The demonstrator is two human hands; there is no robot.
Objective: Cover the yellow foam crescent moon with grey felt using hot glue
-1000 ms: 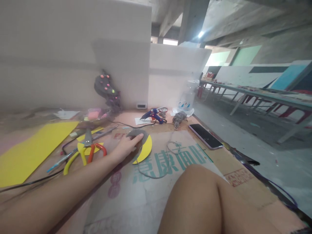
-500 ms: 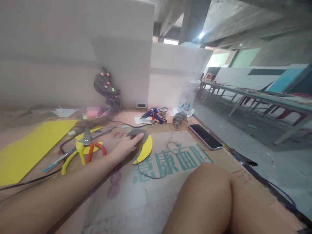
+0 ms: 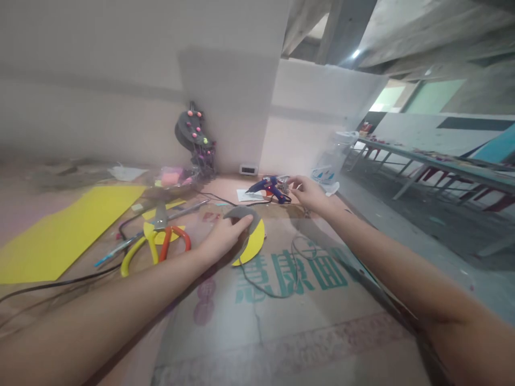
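Observation:
My left hand (image 3: pixel 225 236) lies closed on a yellow crescent-shaped cutout (image 3: pixel 256 242), thumb on top, at mid table. Grey yarn covers the upper, left part of the cutout, and a loose strand (image 3: pixel 261 291) trails from it to the right. Over at the back right, my right hand (image 3: pixel 309 194) is beside a blue glue gun (image 3: pixel 274 187). Its fingers are curved and apart, with nothing visible between them. The glue gun rests with its nozzle over a small white paper (image 3: pixel 246 196). The ball of grey yarn is hidden around my right hand.
Left of my left hand lie scissors (image 3: pixel 167 236) with yellow and orange handles, a yellow sheet (image 3: pixel 76 230) and a black cable (image 3: pixel 60 285). A dark shape with colourful beads (image 3: pixel 193 131) leans at the back wall. A plastic container (image 3: pixel 332 158) stands at the back right.
My right hand has come into view and reached to the glue gun area. The knee has left the picture. The view has turned left; my left hand stays on the cutout.

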